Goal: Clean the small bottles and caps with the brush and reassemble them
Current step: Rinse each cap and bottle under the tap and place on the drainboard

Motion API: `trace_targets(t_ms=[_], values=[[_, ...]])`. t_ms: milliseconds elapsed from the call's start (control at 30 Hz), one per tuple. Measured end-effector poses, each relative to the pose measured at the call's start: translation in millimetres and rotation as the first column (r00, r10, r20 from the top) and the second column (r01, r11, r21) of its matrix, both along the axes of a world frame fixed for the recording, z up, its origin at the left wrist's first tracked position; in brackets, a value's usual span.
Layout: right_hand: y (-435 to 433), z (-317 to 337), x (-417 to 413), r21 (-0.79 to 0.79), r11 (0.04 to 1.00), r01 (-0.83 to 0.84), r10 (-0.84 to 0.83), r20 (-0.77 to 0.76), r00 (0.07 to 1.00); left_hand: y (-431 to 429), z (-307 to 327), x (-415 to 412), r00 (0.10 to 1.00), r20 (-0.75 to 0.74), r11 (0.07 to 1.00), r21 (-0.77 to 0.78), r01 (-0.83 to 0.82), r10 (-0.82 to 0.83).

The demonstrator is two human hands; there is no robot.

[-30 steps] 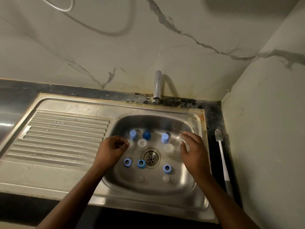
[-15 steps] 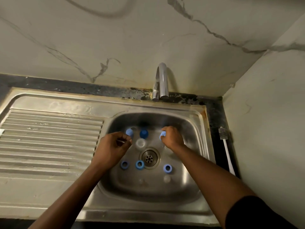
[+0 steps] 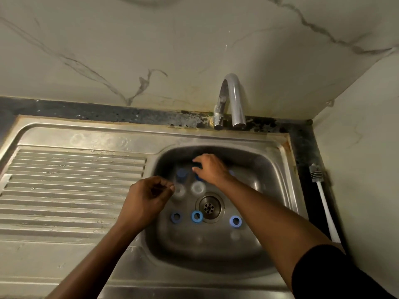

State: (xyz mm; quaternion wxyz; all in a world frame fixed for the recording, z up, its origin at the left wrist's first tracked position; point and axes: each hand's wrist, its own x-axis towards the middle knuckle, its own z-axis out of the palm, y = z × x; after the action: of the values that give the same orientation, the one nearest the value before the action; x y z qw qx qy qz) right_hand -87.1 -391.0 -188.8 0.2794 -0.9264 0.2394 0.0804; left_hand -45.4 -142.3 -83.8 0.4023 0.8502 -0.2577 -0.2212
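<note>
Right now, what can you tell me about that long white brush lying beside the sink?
The brush has a long, thin white handle that looks like plastic and a short head of grey-white bristles at its far end. It lies flat on the dark counter strip between the steel sink's rim and the right-hand wall, bristles towards the back. Neither hand touches it; its near end is hidden behind the dark sleeve.

Dim marble-veined walls (image 3: 172, 50), steel sink (image 3: 75, 137), chrome tap (image 3: 234, 100)

A curved chrome tap (image 3: 232, 100) stands at the back edge of a steel sink (image 3: 278, 169), its ribbed drainboard (image 3: 71, 186) to the left. A round drain (image 3: 209, 207) sits in the basin floor. Veined marble walls (image 3: 151, 50) meet a dark, stained counter strip (image 3: 86, 112).
</note>
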Motion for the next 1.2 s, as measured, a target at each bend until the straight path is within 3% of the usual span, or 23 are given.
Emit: trace_targets(t_ms=[133, 300, 533, 633, 733, 800, 900, 1000, 1133, 1200], values=[[21.2, -5.4, 24.4, 0.046, 0.994, -0.102, 0.105, -0.066, 0.992, 0.8, -4.2, 5.2, 1.0, -0.021, 1.0, -0.007, -0.01, 0.009], [31.0, -15.3, 32.6, -0.005, 0.989, -0.15, 0.148, -0.131, 0.98, 6.9, -7.5, 12.1, 0.999, -0.043, 1.0, -0.013, -0.021, 0.021], [15.6, 12.4, 10.5, 0.148, 0.988, -0.053, 0.047, 0.044, 0.998, -13.6, 2.4, 16.6, 0.999, -0.01, 0.999, -0.016, 0.049, -0.049], [1.1, 34.3, -15.0, 0.176, 0.983, 0.045, -0.066, 0.114, 0.991, -42.5, 10.8, 20.5, 0.973, 0.156, 0.985, -0.013, 0.173, -0.169], [-7.6, 57.8, -39.8, 0.164, 0.972, 0.169, -0.198, 0.179, 0.964, -83.0, 20.3, 29.0, 0.81, 0.409, 0.907, 0.17, 0.384, -0.42], [-11.9, 70.2, -51.9, 0.129, 0.962, 0.241, -0.264, 0.213, 0.941, -114.3, 26.6, 36.2, 0.661, 0.466, 0.808, 0.373, 0.456, -0.589], [-19.6, 84.6, -69.2, 0.132, 0.938, 0.32, -0.342, 0.215, 0.915, -158.7, 39.5, 39.6, 0.434, 0.492, 0.654, 0.613, 0.442, -0.755], [-21.7, 98.7, -83.6, 0.188, 0.919, 0.347, -0.389, 0.279, 0.878, -185.2, 48.7, 42.1, 0.256, 0.515, 0.575, 0.736, 0.357, -0.818], [-19.3, 116.5, -96.7, 0.231, 0.914, 0.335, -0.395, 0.303, 0.867, -187.4, 42.7, 47.7, 0.243, 0.486, 0.536, 0.815, 0.218, -0.839], [-19.5, 121.7, -99.7, 0.223, 0.917, 0.332, -0.39, 0.32, 0.863, -183.6, 36.8, 45.6, 0.317, 0.478, 0.554, 0.803, 0.22, -0.819]])
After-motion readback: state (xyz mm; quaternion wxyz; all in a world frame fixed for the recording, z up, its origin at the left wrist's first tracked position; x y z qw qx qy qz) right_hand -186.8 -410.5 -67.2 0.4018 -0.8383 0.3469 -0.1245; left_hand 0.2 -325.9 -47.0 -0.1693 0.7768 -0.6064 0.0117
